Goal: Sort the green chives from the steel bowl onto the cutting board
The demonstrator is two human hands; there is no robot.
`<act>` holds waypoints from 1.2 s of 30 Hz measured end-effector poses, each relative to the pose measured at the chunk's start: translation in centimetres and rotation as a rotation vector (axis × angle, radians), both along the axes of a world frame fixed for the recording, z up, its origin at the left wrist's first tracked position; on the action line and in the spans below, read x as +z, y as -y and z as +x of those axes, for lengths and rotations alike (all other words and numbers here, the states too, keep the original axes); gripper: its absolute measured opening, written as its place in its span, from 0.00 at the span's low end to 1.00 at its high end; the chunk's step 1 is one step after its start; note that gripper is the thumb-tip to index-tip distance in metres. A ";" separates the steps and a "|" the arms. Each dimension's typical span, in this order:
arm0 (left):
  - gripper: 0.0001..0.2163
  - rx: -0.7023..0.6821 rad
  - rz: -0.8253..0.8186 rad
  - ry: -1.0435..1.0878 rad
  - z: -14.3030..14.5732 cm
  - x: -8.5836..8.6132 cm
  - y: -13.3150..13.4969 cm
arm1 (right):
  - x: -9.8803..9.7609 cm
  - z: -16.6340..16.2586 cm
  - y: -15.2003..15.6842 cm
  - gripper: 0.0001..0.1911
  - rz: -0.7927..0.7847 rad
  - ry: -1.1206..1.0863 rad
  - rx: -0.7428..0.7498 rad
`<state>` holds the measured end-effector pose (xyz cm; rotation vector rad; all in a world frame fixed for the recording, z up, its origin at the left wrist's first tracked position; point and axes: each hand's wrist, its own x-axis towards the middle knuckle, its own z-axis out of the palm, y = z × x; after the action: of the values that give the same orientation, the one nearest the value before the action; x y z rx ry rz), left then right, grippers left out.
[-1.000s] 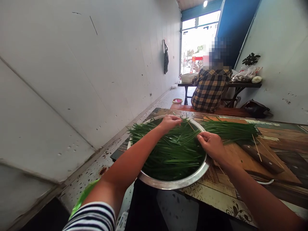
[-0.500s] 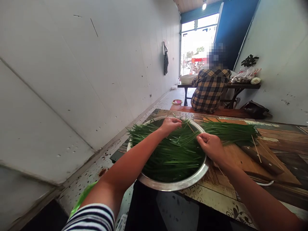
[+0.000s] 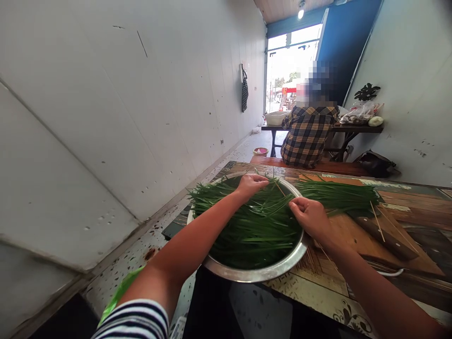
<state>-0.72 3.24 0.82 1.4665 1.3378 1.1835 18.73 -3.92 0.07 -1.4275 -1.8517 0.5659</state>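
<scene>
A wide metal bowl at the table's left end holds a heap of long green chives. My left hand rests on the far side of the heap, fingers curled into the leaves. At the bowl's right rim my right hand pinches a few chive leaves. A second bunch of chives lies on the wooden cutting board to the right.
A cleaver and thin wooden skewers lie on the board. The patterned table runs right. A person in a plaid shirt sits on a bench beyond, back turned. The white wall is close on the left.
Both hands stay on the chives with only slight finger shifts. The view has tilted a little.
</scene>
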 end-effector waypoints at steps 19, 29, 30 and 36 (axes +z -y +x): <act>0.10 -0.006 0.013 -0.057 0.2 -0.6 -0.3 | -0.1 0.0 0.0 0.13 0.008 -0.012 0.010; 0.09 -0.032 -0.046 0.057 0.6 -0.4 -0.2 | -0.1 0.1 0.0 0.13 0.030 0.000 0.012; 0.10 -0.027 -0.039 0.041 0.5 -0.5 -0.2 | -0.1 0.1 -0.1 0.13 0.028 0.000 0.011; 0.12 -0.008 0.022 -0.028 0.4 -0.6 -0.3 | 0.1 0.0 0.0 0.14 0.003 0.019 0.006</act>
<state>-0.30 3.51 0.19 1.5071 1.3408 1.1802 18.78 -3.89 0.17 -1.4307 -1.8714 0.5539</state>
